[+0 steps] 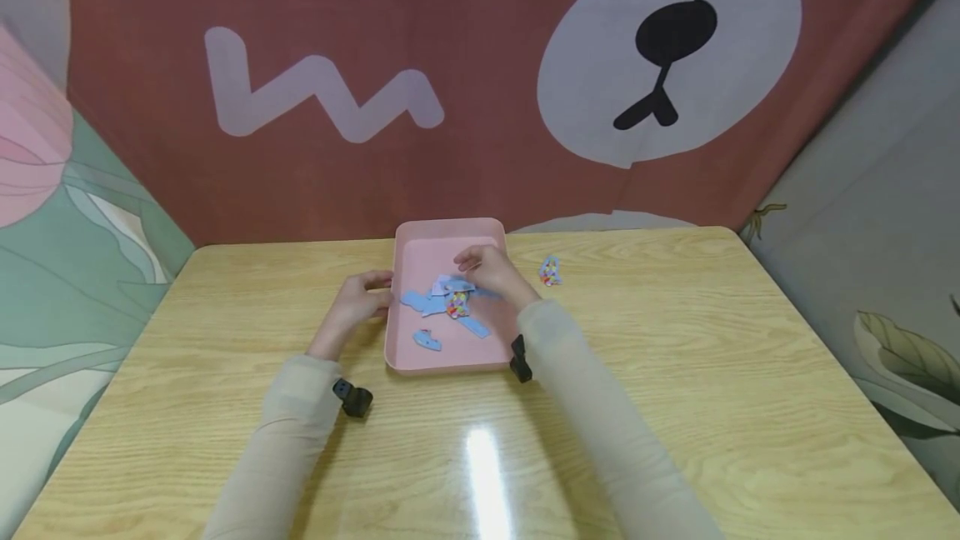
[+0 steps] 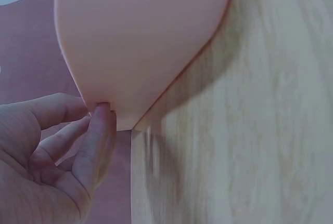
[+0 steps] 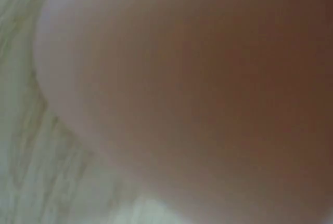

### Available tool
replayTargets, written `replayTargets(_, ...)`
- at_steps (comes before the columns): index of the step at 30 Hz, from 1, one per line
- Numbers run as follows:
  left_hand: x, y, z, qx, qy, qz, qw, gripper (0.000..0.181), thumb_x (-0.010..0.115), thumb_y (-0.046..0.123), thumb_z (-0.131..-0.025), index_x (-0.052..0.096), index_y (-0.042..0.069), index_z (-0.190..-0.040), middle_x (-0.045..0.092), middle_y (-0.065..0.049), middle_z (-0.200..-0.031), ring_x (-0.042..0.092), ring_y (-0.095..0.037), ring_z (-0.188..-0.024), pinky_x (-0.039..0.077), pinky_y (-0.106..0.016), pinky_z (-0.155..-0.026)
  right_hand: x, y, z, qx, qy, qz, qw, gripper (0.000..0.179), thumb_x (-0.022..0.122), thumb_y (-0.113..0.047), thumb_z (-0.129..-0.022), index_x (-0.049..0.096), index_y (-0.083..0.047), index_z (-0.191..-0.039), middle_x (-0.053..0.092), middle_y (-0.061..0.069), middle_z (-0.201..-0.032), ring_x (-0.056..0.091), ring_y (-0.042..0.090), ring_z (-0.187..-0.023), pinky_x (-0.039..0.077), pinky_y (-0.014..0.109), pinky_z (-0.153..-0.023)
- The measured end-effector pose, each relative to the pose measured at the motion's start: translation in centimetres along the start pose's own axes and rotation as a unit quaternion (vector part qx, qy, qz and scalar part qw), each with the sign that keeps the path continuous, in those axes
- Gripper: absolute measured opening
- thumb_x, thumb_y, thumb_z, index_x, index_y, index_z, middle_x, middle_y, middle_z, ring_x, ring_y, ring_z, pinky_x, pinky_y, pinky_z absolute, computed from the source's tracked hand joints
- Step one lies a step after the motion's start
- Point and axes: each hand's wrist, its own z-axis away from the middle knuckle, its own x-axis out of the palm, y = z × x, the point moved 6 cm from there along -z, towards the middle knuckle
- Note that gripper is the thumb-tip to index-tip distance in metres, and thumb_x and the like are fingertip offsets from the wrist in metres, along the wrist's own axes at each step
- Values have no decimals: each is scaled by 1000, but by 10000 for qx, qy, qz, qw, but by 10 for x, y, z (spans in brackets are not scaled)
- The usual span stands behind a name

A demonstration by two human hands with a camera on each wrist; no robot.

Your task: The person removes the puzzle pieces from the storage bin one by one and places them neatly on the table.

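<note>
A shallow pink tray (image 1: 450,363) stands on the table with several flat light-blue cut-out pieces (image 1: 427,304) lying in it, some overlapping. One piece (image 1: 457,304) among them is covered in multicoloured dots. My left hand (image 1: 357,307) is at the tray's left side. In the left wrist view, the thumb and fingers of that hand (image 2: 60,156) pinch the tray wall (image 2: 135,52) at its rim. Over the heap of pieces is my right hand (image 1: 491,272), fingers bent toward the left; I cannot tell whether a piece is between its fingertips. The right wrist view is blurred, mostly filled by pink.
Right of the tray, a small multicoloured piece with a blue edge (image 1: 551,272) lies on the wooden table (image 1: 675,340). A small blue piece (image 1: 427,340) sits apart near the tray's front left. Behind the table hangs a reddish-brown printed cloth (image 1: 337,182).
</note>
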Motion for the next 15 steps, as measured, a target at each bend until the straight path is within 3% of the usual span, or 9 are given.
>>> replayTargets(4,0,0,0,-49,27,35,10000,52,49,6,-92,40,0,-143,45,-21,-142,52,-31,-120,50,-41,-99,5,11,-7,-129,-139,190,9996,29,57,7,-86,66,0,-112,69,15,-109,62,25,-105,51,31,-93)
replayTargets(5,0,-1,0,-58,24,46,10000,52,49,6,-92,40,0,-143,45,-21,-142,53,-31,-121,50,-41,-99,8,22,-16,-347,-135,181,9991,27,60,5,-83,68,-3,-108,70,12,-104,64,22,-100,52,28,-88)
replayTargets(9,0,0,-1,-39,-16,39,10000,52,49,6,-93,40,0,-143,44,-22,-143,53,-32,-120,50,-41,-99,21,53,-40,-398,-157,307,9986,29,65,3,-81,69,-5,-108,70,9,-104,64,20,-100,52,28,-89)
replayTargets(11,0,0,-1,-25,-36,30,10000,52,49,7,-93,39,0,-143,44,-22,-143,53,-32,-120,50,-41,-100,22,57,-42,-367,-153,340,9986,30,66,2,-80,69,-6,-109,70,9,-106,64,20,-101,52,28,-90)
replayTargets(12,0,0,-1,-19,-40,25,10000,52,49,7,-93,39,0,-144,44,-22,-143,53,-32,-120,50,-41,-100,20,47,-33,-208,-161,455,9986,31,65,1,-82,68,-5,-112,69,10,-110,62,21,-106,50,30,-96)
replayTargets(13,0,-1,-1,-41,-36,28,10000,52,50,7,-93,39,0,-144,44,-21,-143,53,-31,-120,50,-41,-100,21,51,-36,-424,-101,405,9982,28,67,-2,-81,69,-7,-109,70,7,-106,63,18,-101,51,27,-91)
replayTargets(15,0,-1,-1,-49,-28,42,10000,52,50,7,-93,39,1,-144,44,-21,-143,53,-31,-120,50,-41,-100,19,43,-29,-361,-89,514,9980,28,67,-2,-81,70,-7,-108,71,6,-104,64,17,-100,50,26,-92)
